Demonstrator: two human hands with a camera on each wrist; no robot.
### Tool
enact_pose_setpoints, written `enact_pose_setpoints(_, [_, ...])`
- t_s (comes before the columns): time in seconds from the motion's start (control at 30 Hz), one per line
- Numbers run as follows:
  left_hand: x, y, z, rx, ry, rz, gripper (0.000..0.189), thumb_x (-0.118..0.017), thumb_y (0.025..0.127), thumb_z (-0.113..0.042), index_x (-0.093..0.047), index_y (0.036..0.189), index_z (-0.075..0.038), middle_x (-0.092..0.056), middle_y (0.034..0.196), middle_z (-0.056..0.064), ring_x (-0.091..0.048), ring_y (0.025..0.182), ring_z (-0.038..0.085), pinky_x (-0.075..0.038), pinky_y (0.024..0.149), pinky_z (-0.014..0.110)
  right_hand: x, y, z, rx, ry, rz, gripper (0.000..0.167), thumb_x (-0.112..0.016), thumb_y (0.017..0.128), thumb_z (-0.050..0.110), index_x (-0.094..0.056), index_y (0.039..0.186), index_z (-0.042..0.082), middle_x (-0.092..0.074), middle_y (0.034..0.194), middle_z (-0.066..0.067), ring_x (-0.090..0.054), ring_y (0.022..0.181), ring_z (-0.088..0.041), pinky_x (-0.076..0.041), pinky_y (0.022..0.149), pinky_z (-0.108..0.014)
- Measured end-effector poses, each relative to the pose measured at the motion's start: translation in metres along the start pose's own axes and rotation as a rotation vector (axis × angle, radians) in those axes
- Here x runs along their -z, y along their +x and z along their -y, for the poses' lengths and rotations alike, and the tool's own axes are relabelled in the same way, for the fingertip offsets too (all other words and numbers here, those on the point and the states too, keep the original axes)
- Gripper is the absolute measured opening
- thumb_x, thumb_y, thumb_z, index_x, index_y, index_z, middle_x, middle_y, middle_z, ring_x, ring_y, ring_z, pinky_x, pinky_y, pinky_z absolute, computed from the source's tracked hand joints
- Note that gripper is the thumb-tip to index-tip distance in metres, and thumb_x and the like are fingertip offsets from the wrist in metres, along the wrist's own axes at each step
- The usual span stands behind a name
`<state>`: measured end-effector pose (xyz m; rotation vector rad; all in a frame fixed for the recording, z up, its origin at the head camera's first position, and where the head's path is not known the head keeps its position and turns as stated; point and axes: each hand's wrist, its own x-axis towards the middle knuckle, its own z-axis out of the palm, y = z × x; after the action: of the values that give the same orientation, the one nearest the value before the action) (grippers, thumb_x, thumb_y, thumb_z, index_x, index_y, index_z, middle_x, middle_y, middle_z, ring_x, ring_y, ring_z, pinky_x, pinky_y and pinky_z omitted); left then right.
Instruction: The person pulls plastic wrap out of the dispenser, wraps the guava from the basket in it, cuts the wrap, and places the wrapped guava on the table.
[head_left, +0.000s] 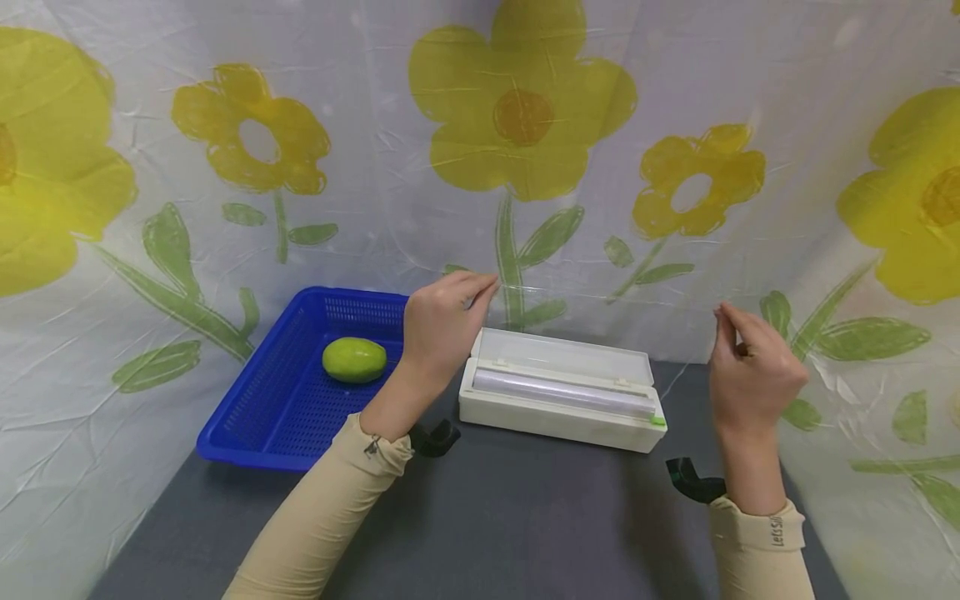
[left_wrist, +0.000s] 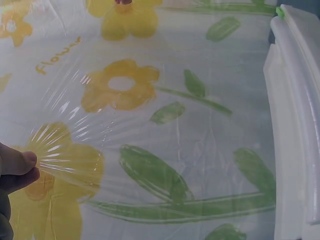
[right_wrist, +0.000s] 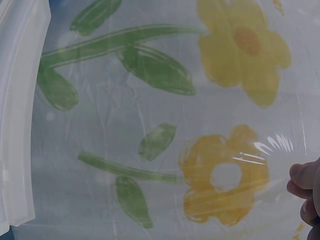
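Note:
Between my two raised hands stretches a clear sheet of plastic wrap [left_wrist: 75,115]. Thumb and fingertips of my left hand [head_left: 447,325] pinch one corner, where creases fan out. My right hand [head_left: 752,362] pinches the other corner, farther right, with similar small creases in the right wrist view. Below and between the hands stands a white wrap dispenser box [head_left: 555,425], its lid [head_left: 566,354] tipped back. Inside it lies the roll of plastic wrap [head_left: 562,393]. A green piece [head_left: 657,421] sits at the box's right end.
At the left, a blue plastic basket [head_left: 251,417] holds one green, oval fruit [head_left: 354,360]. Everything stands on a dark grey tabletop [head_left: 495,533]. A flower-printed curtain [head_left: 360,242] hangs behind and along the sides. Dark camera mounts [head_left: 693,481] are worn at both wrists.

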<state>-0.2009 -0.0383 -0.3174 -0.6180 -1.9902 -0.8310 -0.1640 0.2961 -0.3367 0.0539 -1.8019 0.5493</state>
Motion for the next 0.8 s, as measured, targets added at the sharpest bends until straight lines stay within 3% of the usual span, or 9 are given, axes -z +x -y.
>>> enact_pose_setpoints(0.8, [0.006,0.011,-0.004,-0.018,0.001,-0.017,0.013,-0.08,0.095,-0.009,-0.085,0.106,-0.003,-0.081,0.094,0.011,-0.078,0.078,0.024,-0.061,0.064,0.037,0.004,0.009,0.005,-0.01,0.021,-0.029,0.022,-0.072,0.103,0.017,-0.083,0.103,-0.002,-0.079,0.098,-0.023,-0.068,0.067,-0.045,-0.029,0.076,-0.002])
